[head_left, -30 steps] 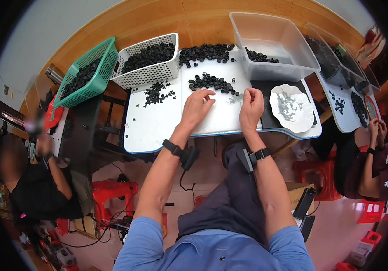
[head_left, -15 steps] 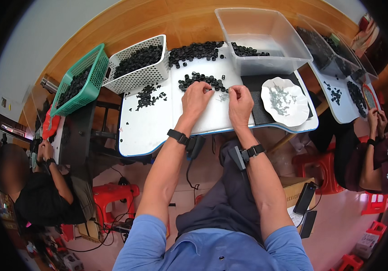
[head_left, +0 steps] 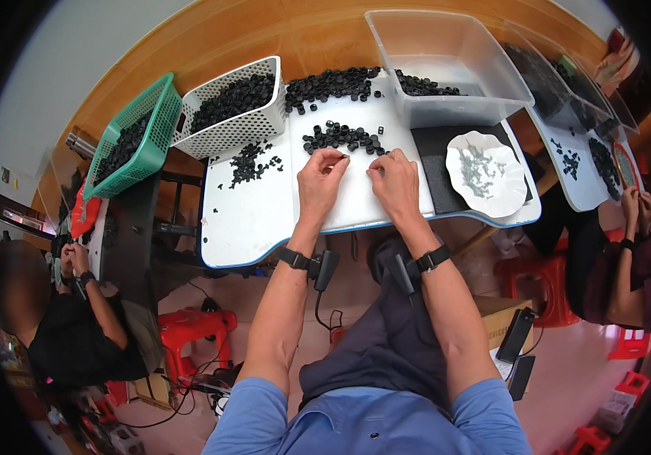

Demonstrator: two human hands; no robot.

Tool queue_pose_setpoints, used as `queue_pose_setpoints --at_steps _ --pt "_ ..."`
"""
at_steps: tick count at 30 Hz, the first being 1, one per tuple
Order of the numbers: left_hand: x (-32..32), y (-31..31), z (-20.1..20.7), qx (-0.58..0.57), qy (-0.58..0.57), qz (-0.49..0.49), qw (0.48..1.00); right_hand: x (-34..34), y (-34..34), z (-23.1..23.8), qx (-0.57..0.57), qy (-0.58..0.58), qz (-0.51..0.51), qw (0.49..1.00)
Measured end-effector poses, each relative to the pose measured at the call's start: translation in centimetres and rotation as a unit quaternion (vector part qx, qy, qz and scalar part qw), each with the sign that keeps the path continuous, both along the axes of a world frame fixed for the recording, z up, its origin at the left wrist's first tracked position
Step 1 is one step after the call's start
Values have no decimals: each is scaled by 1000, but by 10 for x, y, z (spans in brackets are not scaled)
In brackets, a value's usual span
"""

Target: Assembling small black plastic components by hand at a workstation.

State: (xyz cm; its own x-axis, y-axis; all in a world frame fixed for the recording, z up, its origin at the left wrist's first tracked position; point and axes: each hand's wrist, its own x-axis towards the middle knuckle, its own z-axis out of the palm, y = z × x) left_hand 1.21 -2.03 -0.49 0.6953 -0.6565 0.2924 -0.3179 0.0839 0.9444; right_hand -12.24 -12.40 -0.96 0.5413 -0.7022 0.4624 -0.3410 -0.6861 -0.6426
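My left hand [head_left: 321,184] is over the white tabletop [head_left: 246,216], thumb and forefinger pinched on a small black piece [head_left: 342,159]. Close by on its right, my right hand [head_left: 396,184] has its fingertips pressed together; anything between them is too small or hidden to make out. Just beyond both hands lies a loose group of round black caps [head_left: 344,136]. A wavy-rimmed white plate [head_left: 506,199] holding small grey pin-like pieces rests on a black mat [head_left: 433,174] to the right. Small black parts [head_left: 250,163] are scattered to the left.
A white basket [head_left: 261,121] and a green basket [head_left: 140,152], both with black parts, stand far left. Behind are heaped black caps [head_left: 333,83] and a clear bin [head_left: 454,110] with some caps inside. People work at tables on either side; red stools stand below.
My hands have shifted slightly nearer to me, and the right one has turned inward. The grey pins seen between the hands before are now out of sight. The view has shifted slightly.
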Motion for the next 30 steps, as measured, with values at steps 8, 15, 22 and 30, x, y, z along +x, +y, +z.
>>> queue_pose_setpoints --at_steps 8,15,22,30 --pt "-4 2 2 54 -63 -32 996 5 5 -1 -14 -69 18 997" --pt "-2 1 -2 56 -92 -51 993 0 3 -1 89 -165 103 977" --pt "-4 0 -2 82 -159 -48 983 1 3 -5 143 -180 102 968" --pt "-7 0 -2 80 -237 -40 967 0 5 -1 128 -139 102 977"
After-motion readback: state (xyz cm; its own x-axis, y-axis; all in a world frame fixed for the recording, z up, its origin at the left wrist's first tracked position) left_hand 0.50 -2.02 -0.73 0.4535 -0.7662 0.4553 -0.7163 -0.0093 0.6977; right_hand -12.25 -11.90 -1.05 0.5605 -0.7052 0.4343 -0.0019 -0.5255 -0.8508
